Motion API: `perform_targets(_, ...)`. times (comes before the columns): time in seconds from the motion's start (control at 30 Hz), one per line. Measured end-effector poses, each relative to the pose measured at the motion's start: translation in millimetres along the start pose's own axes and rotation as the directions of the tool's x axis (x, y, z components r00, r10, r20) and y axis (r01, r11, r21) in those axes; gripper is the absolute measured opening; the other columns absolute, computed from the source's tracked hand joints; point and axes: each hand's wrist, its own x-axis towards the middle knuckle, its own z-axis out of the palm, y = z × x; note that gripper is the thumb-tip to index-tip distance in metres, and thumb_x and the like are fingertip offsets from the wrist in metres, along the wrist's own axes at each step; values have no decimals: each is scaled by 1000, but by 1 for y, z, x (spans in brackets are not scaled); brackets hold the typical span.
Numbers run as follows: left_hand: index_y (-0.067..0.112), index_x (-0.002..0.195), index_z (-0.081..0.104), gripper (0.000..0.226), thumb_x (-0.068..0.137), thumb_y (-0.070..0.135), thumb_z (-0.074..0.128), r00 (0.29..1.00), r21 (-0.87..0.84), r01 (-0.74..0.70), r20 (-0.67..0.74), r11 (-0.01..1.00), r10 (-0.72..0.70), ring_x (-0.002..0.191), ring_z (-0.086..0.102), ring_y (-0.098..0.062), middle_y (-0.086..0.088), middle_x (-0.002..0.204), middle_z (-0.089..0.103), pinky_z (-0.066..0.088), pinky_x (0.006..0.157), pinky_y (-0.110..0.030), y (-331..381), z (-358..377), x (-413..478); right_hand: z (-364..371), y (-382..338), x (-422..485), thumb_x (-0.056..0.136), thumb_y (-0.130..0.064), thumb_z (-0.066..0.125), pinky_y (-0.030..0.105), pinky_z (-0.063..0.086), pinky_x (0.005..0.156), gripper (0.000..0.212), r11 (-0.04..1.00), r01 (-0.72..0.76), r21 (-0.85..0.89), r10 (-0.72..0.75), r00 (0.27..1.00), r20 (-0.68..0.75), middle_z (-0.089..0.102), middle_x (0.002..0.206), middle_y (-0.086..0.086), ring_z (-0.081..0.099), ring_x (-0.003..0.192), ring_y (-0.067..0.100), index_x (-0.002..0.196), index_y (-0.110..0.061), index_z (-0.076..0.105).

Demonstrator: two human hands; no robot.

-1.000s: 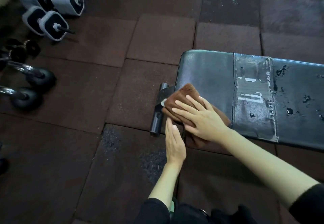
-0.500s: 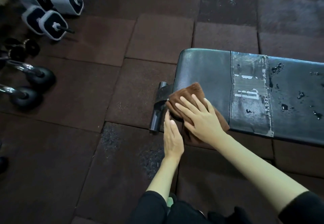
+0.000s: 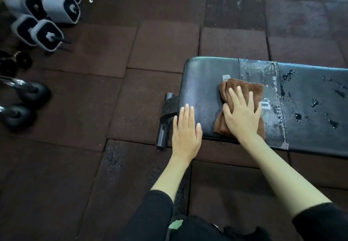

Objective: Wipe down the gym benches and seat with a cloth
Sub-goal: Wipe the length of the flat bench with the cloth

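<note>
A black padded gym bench (image 3: pixel 203 82) runs from the middle to the right edge, its vinyl worn and flaking with wet specks toward the right. A folded brown cloth (image 3: pixel 250 90) lies on the pad near its left end. My right hand (image 3: pixel 242 114) presses flat on the cloth with fingers spread and straight. My left hand (image 3: pixel 186 129) rests flat on the near left corner of the pad, fingers straight and together, holding nothing.
The bench's black metal foot bar (image 3: pixel 163 131) sticks out below its left end. Grey square dumbbells (image 3: pixel 47 31) stand at the upper left, and round black dumbbells (image 3: pixel 28 91) lie along the left edge. Dark rubber tiles (image 3: pixel 94 108) cover the floor.
My right hand has slid the cloth from the bench's left end edge rightward and up onto the pad. My left hand moved from beside the edge to lie flat on the pad corner.
</note>
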Motion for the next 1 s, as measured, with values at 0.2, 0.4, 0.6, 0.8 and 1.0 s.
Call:
perform_targets(0.2, 1, 145, 31, 55, 97, 26, 27, 1000, 22, -6, 2, 1000, 6, 142, 24, -24, -13, 152, 30, 18, 115, -44, 2, -7, 6, -4, 14, 1, 89, -48, 31, 47, 17, 111, 56, 861, 500, -94, -486, 862, 143, 28, 154, -11, 24, 143, 25, 145, -39, 34)
perform_targets(0.4, 1, 145, 33, 55, 97, 28, 24, 1000, 74, 9, 8, 997, -9, 141, 27, -25, -13, 152, 31, 15, 115, -43, 3, -10, 36, 0, -8, 68, 88, -46, 32, 48, 16, 112, 56, 917, 395, -49, -389, 915, 107, 29, 154, -11, 24, 143, 25, 144, -38, 35)
perform_targets(0.6, 2, 146, 29, 57, 97, 29, 18, 1000, 111, 7, 15, 994, -9, 143, 22, -24, -13, 153, 27, 10, 116, -41, 5, -12, 53, 4, -43, 87, 93, -41, 36, 49, 9, 113, 53, 972, 237, -9, -235, 968, 91, 22, 156, -10, 15, 146, 25, 145, -36, 32)
perform_targets(0.8, 1, 145, 31, 57, 96, 28, 18, 999, 136, -27, 37, 990, 22, 142, 27, -26, -14, 152, 31, 11, 115, -42, 26, -9, 74, -9, -3, 48, 83, -41, 29, 44, 18, 110, 59, 919, 393, -16, -389, 914, 117, 38, 149, -7, 33, 139, 27, 139, -34, 45)
perform_targets(1.0, 1, 143, 35, 57, 95, 28, 22, 986, 191, -131, 125, 973, 108, 139, 32, -26, -14, 150, 35, 21, 114, -45, 54, 9, 96, -18, 52, 30, 85, -45, 30, 49, 19, 111, 58, 988, 150, -41, -146, 986, 78, 33, 152, -9, 27, 142, 25, 142, -36, 39)
